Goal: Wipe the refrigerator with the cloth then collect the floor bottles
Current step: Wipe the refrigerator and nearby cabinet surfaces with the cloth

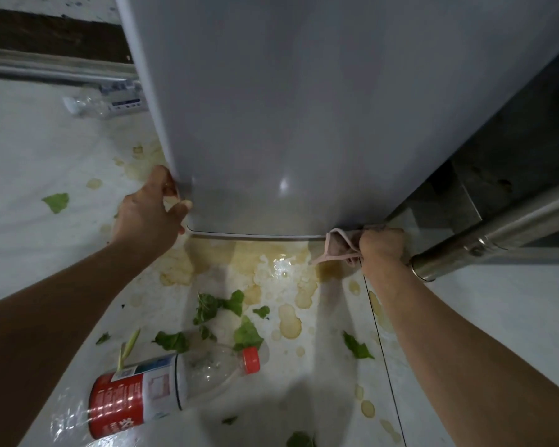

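Far left, a clear water bottle (105, 100) with a blue-and-white label lies on its side on the floor, right against the fridge's left edge and partly hidden behind it. Nobody's touched that one, so the bottle part of the job hasn't started.

Next over, the left hand (149, 209) is curled around the bottom left corner of the grey refrigerator door (288, 108), with fingers wrapped behind the edge and thumb on the front. Looks like it's just steadying the door, or the person, while the other hand works.

Below that, near the bottom of the view, there's a second bottle (171, 387), the big one with the red label and red cap, flat on the white floor (29, 150) with green leaf scraps (220, 306) scattered around it. Also not picked up.

In the middle, the floor under the door is covered in yellowish spill stains (255, 262).

On the right, the right hand (381, 246) is fisted tightly around a pinkish cloth (338, 246), pressed at the bottom right corner of the door. So my read is the wiping is down at the lowest edge, probably near its end, though I can't tell how clean the door really is. Both bottles are left to collect.
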